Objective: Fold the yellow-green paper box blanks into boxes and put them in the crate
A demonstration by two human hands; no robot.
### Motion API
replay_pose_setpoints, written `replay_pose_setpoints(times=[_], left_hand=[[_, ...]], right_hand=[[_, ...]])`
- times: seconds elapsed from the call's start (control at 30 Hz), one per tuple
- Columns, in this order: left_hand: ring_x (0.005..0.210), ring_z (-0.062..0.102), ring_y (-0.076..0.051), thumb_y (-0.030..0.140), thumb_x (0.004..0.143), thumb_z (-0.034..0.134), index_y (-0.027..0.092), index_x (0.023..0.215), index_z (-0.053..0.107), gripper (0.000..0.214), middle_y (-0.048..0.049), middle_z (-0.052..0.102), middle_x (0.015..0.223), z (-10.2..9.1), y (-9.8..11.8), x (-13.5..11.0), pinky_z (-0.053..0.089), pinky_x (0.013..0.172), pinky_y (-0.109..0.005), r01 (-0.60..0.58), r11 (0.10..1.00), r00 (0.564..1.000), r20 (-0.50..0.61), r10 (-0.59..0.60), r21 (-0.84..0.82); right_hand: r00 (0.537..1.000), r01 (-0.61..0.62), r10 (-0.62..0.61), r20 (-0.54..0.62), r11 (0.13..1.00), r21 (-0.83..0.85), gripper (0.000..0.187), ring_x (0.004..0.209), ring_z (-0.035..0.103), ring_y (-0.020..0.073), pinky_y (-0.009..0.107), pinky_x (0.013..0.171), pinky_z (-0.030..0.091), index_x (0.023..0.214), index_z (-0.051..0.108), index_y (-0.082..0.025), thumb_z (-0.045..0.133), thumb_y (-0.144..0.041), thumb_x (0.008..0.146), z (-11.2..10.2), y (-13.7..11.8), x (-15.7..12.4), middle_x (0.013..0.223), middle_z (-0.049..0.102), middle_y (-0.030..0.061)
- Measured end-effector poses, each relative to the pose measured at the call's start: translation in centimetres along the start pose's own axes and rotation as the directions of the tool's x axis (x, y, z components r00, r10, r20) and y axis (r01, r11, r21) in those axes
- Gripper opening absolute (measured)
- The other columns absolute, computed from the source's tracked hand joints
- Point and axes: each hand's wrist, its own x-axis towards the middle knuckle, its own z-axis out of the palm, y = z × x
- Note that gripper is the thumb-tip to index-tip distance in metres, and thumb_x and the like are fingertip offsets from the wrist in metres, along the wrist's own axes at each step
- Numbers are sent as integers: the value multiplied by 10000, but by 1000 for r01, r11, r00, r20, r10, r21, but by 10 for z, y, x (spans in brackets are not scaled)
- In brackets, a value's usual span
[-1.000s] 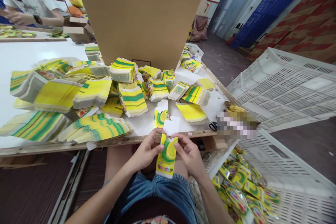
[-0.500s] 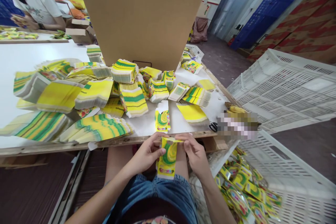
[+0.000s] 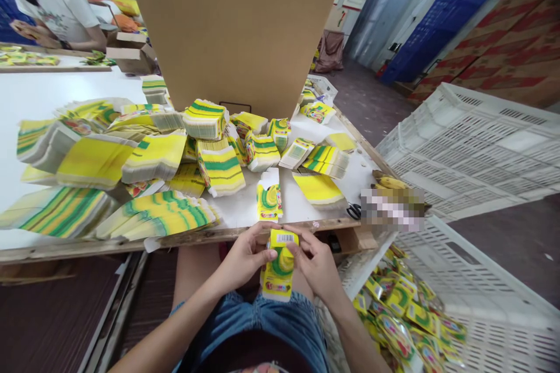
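Over my lap, a small yellow and green carton (image 3: 280,271) stands between my hands, its printed face towards me. My left hand (image 3: 251,253) grips its left side, thumb on the front. My right hand (image 3: 312,259) closes on the upper right of the same carton, thumb pressing the front below a barcode at the top end. Just beyond, at the table edge, lies a similar flattened carton (image 3: 268,195) with a white flap sticking up. Bundles of flat cartons (image 3: 221,169) are heaped behind it.
A tall cardboard sheet (image 3: 236,29) rises behind the heap on the white table (image 3: 39,87). To the right are scissors (image 3: 353,211), bananas (image 3: 391,182) and a white crate (image 3: 494,297) holding finished-looking yellow packs. Another person (image 3: 65,9) works at the far left.
The carton's top end has folded over towards me, so a barcode now shows. My right hand has moved from the open flap inward onto the carton's front.
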Motion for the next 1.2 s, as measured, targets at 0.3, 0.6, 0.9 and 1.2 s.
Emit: replay_pose_setpoints(times=[0.3,0.6,0.9,1.2], left_hand=[[855,693,-235,250,758,725,167,1127,538,421,-100,721,962,17,-23,5,524,740,-317,-51,999,999,-14,51,18],[1410,306,-328,265,860,574,130,1343,445,518,-222,457,1438,-23,-18,39,126,1159,-573,-54,364,945,-70,319,930],[1403,333,-286,226,847,576,161,1384,392,571,-203,448,1450,-35,-33,43,132,1154,-582,-61,321,965,-27,261,945],[1336,449,-264,263,870,553,181,1342,462,488,-157,526,1401,-41,-25,42,220,1155,-524,-99,488,933,-90,349,867]], right_hand=[[986,-52,101,-132,943,330,253,866,675,244,362,776,529,934,721,-211,716,-397,763,7,9,-1,924,742,72],[933,-38,-195,-304,783,-621,322,905,572,343,530,851,398,889,759,-265,660,-536,747,-88,22,-25,926,661,128],[946,-52,-90,-313,907,-418,138,936,559,311,459,886,373,892,695,-177,645,-258,793,40,41,83,883,674,133],[920,-23,2,-392,999,-48,154,860,586,249,397,825,449,826,589,-201,612,-351,799,40,39,82,866,663,79]])
